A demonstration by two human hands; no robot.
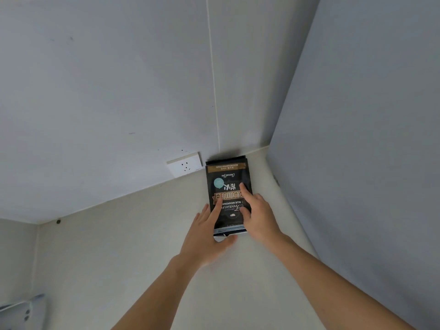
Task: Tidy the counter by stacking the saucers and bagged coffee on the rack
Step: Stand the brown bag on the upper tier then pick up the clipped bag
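Two hands rest on the black coffee bag (227,194): the left hand (207,234) cups its near-left corner, the right hand (256,214) presses flat on top, fingers spread. Its long axis runs away from them, far end touching the wall beside the socket (184,164).

two bare forearms reach in from the bottom edge, no sleeves showing on either. the left hand (209,231) and right hand (256,214) wear no gloves, rings, watch or bands; nails look short and plain.
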